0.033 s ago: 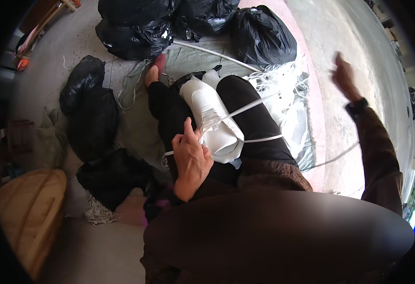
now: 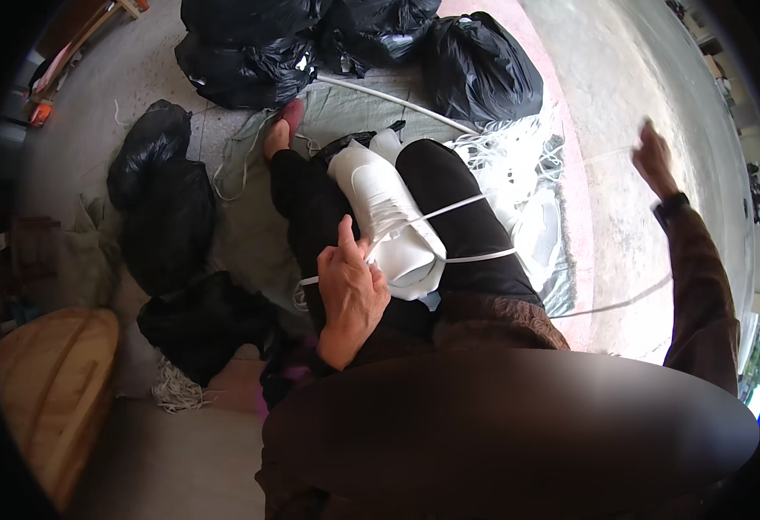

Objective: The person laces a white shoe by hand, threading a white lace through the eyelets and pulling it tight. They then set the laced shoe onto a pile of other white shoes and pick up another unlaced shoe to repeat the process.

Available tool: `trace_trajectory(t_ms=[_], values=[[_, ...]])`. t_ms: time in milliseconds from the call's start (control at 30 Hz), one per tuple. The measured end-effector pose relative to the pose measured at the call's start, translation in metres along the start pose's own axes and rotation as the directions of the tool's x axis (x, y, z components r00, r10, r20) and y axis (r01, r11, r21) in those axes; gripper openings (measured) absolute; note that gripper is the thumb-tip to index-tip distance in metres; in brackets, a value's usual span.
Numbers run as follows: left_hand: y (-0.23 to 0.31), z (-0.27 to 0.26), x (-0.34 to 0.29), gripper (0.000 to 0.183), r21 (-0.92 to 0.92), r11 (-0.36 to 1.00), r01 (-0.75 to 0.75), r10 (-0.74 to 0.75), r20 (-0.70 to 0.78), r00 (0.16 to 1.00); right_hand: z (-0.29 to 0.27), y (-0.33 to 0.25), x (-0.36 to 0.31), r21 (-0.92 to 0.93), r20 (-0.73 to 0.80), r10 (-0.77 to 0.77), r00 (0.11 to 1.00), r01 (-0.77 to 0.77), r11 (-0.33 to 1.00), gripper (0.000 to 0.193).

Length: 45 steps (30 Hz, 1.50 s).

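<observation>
A white shoe lies between my thighs, its opening toward me. My left hand is closed on the shoe's left edge by the laces, with one finger raised. A white shoelace stretches from the lacing across my right thigh and fades toward my right hand. That hand is held out far to the right above the floor, slightly blurred, its fingers closed and seemingly on the lace's end. Lower down, a second white strand runs from the shoe over the same thigh.
Stuffed black plastic bags stand ahead, and more bags lie to the left. Loose white laces are heaped beyond my right knee. A white pole lies ahead. At lower left is a wooden board.
My right hand has moved a little farther right and nearer to me, and the lace over my right thigh lies at a flatter angle. My left hand and the shoe have stayed put.
</observation>
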<state>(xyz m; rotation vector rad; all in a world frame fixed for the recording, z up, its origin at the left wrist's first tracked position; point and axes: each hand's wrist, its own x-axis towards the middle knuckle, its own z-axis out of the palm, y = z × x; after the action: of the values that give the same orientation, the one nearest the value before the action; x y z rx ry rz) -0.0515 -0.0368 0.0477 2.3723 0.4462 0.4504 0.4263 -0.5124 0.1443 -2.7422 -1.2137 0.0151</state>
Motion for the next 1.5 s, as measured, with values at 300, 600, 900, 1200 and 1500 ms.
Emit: trace_trajectory(t_ms=[300, 600, 900, 1200, 1500], values=[[0.009, -0.020, -0.007, 0.012, -0.222, 0.962, 0.157, -0.193, -0.151, 0.970, 0.144, -0.361, 0.031, 0.445, -0.040, -0.130, 0.991, 0.134, 0.885, 0.013], [-0.020, -0.047, -0.014, 0.013, 0.027, 0.999, -0.025, 0.028, -0.132, 0.991, 0.161, -0.461, 0.074, 0.304, -0.164, -0.576, 0.801, 0.596, 0.743, 0.012], [-0.018, -0.033, -0.013, 0.015, -0.105, 0.990, 0.093, -0.112, -0.190, 0.975, 0.160, -0.449, 0.110, 0.688, 0.499, -0.463, 0.733, -0.010, 0.726, 0.021], [-0.056, -0.062, -0.042, 0.023, 0.030, 0.989, 0.147, -0.133, -0.277, 0.952, 0.152, -0.450, 0.065, 0.575, 0.177, -0.241, 0.954, 0.098, 0.812, 0.020], [0.006, -0.058, 0.018, 0.053, -0.442, 0.896, -0.051, 0.056, -0.001, 0.998, 0.056, -0.483, 0.014, 0.775, -0.238, -0.590, 0.771, 0.517, 0.363, 0.028]])
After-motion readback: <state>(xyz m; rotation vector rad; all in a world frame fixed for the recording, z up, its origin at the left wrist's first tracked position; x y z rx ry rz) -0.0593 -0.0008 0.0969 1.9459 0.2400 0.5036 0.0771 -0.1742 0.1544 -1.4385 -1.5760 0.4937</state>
